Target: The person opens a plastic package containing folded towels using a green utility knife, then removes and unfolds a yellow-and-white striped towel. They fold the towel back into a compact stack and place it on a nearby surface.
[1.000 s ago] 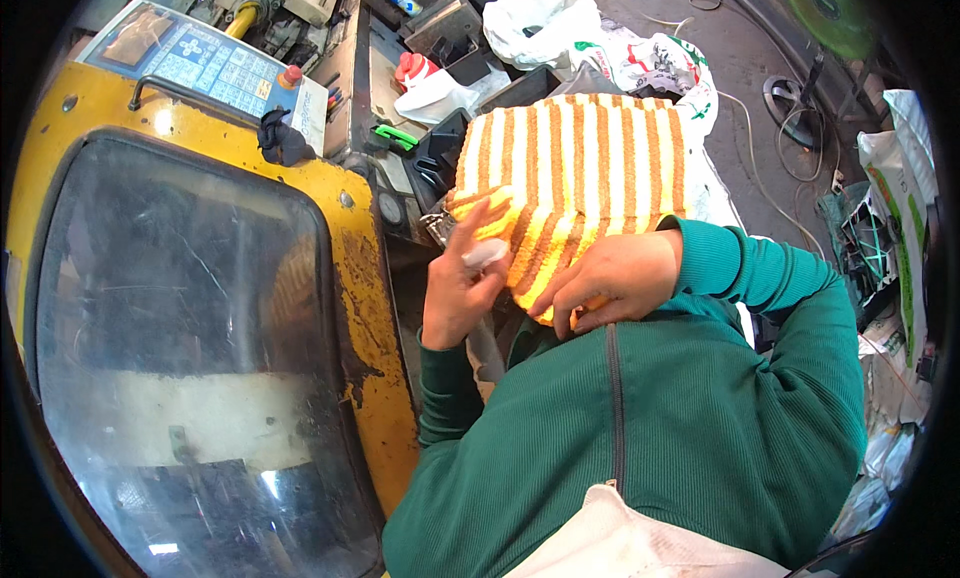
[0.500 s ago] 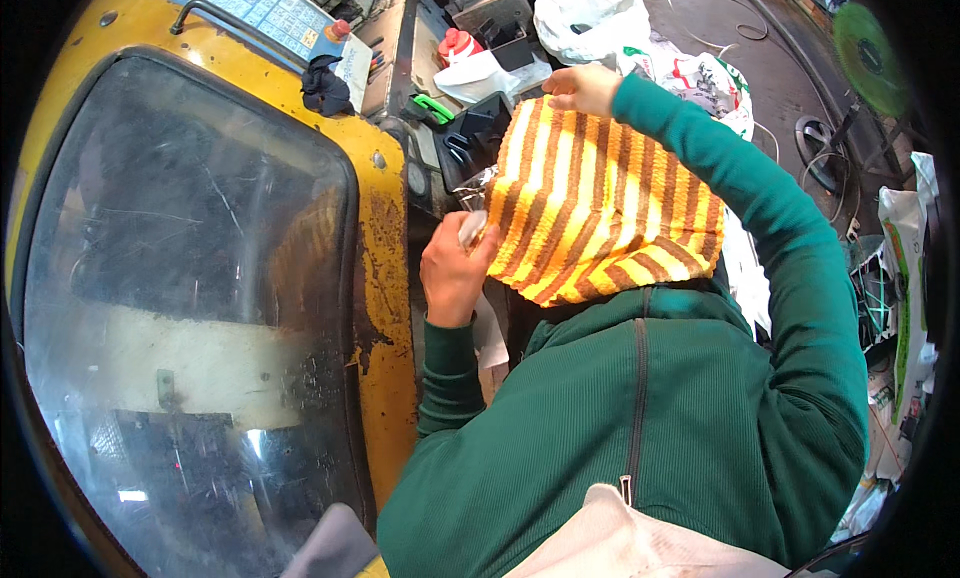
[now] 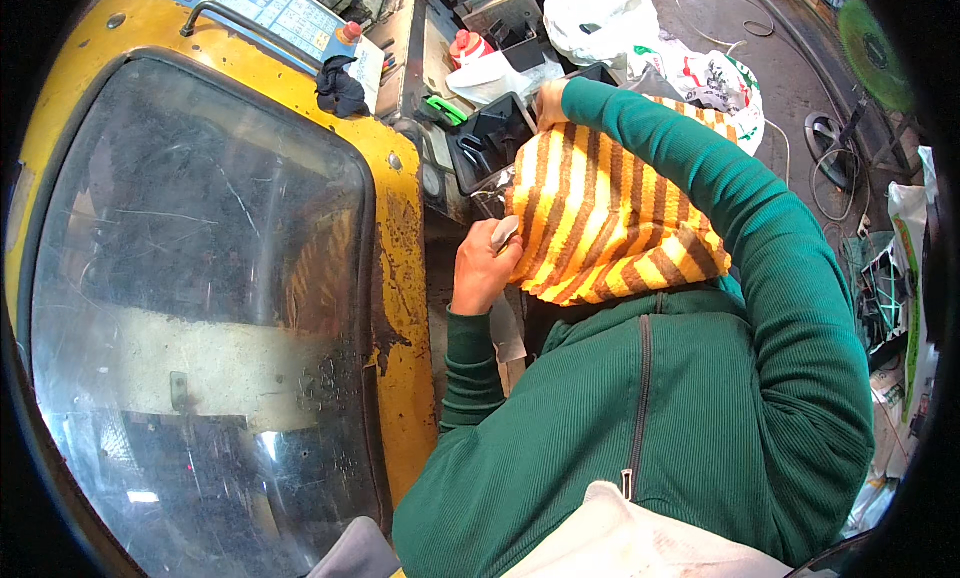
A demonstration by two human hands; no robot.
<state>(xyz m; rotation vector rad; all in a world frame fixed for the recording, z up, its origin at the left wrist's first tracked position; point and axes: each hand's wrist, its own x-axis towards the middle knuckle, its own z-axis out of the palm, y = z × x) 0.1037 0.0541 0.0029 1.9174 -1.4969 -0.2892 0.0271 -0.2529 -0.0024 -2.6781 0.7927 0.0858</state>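
Wearing ribbed green zip-up jacket, close by near edge of fluffy yellow-and-brown striped cloth; keeping cloth spread in front of chest. With left hand, curling fingers at cloth's left edge, about same spot as half a second ago; showing small whitish piece by thumb, cannot tell if held or a wrap, nor if clamping cloth. With right hand, reaching across cloth, shifting from along far edge to far-left corner since then; hiding fingertips, so cannot tell if clamped or just pressing. Now exposing stripes beyond green right sleeve. Probably adjusting that corner, no longer near edge as a second ago. Leaving black plastic tray off cloth's far-left corner, white plastic bag past far edge.
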